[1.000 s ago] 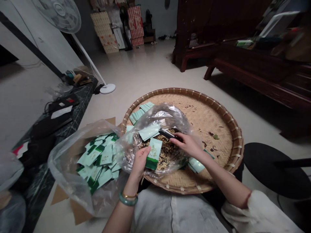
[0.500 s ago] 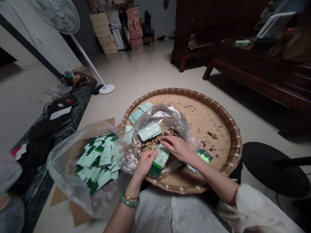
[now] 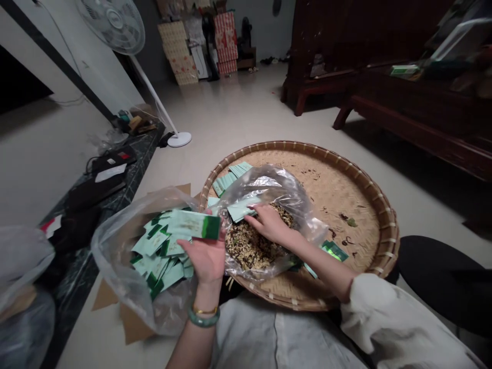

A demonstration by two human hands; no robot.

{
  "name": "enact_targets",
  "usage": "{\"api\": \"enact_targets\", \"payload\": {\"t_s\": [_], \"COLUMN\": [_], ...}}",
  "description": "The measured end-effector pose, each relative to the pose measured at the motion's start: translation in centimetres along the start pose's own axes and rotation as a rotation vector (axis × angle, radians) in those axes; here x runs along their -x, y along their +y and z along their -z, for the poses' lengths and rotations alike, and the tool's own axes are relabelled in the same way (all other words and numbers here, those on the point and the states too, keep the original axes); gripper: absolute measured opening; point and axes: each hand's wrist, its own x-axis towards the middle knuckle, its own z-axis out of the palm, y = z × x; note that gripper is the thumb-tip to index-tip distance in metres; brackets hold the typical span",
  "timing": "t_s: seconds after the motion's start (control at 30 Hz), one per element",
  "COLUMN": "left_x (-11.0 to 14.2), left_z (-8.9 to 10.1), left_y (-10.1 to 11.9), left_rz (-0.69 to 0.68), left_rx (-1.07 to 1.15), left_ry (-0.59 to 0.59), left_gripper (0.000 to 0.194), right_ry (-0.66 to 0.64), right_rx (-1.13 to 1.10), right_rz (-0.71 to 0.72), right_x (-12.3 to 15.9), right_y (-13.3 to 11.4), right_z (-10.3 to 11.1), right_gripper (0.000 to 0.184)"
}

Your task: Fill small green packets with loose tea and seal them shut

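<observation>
Lifted leftward, a green sachet point(image 3: 194, 224) is clamped at 12 o'clock in the left hand point(image 3: 205, 256). Loose tea point(image 3: 249, 246) is touched by the open right hand point(image 3: 269, 223).

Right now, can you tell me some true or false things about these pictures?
The left hand holds a green packet: true.
The right hand holds a spoon: false, it rests on dried leaves in a plastic bag.
The green bangle is on the right wrist: false, it is on the left wrist.
The bag sits in a round woven tray: true.
</observation>
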Motion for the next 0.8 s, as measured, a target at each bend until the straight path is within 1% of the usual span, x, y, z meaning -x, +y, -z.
{"api": "enact_targets", "payload": {"t_s": [0.03, 0.07, 0.13, 0.2, 0.23, 0.27, 0.33, 0.4, 0.57, 0.67, 0.8], "left_x": [0.1, 0.2, 0.5, 0.8, 0.8, 0.8, 0.5, 0.1, -0.6, -0.7, -0.8], "left_z": [-0.2, -0.4, -0.6, -0.4, -0.2, 0.0, 0.4, 0.8, 1.2, 1.3, 1.6], "left_y": [0.3, 0.5, 0.3, -0.3, -0.7, -1.1, -1.8, -2.3, -2.9, -3.2, -3.5], "left_rz": [-0.014, -0.01, 0.039, 0.104, 0.124, 0.138, 0.133, 0.117, 0.11, 0.125, 0.107], "left_rx": [0.029, 0.039, 0.009, -0.058, -0.093, -0.134, -0.207, -0.266, -0.334, -0.354, -0.389], "left_ry": [-0.04, -0.084, -0.16, -0.209, -0.219, -0.208, -0.145, -0.089, -0.001, 0.01, 0.009], "left_gripper": [0.078, 0.08, 0.081, 0.076, 0.07, 0.06, 0.043, 0.035, 0.031, 0.031, 0.031], "right_ry": [-0.014, -0.029, -0.067, -0.111, -0.128, -0.136, -0.123, -0.109, -0.115, -0.107, -0.062], "right_rx": [0.106, 0.192, 0.3, 0.338, 0.343, 0.345, 0.353, 0.362, 0.387, 0.38, 0.337], "right_rz": [0.041, 0.075, 0.128, 0.161, 0.173, 0.181, 0.188, 0.185, 0.128, 0.148, 0.173], "right_x": [-0.5, -1.1, -2.1, -2.9, -3.3, -3.5, -3.7, -3.5, -2.5, -2.1, -1.9], "right_y": [-0.1, -0.3, -0.3, -0.1, 0.1, 0.3, 0.7, 1.0, 1.3, 1.4, 1.4], "right_z": [-0.6, -1.2, -2.3, -2.9, -3.1, -3.1, -2.9, -2.7, -2.7, -3.1, -3.0], "right_gripper": [0.041, 0.048, 0.055, 0.048, 0.044, 0.042, 0.041, 0.041, 0.032, 0.031, 0.021]}}
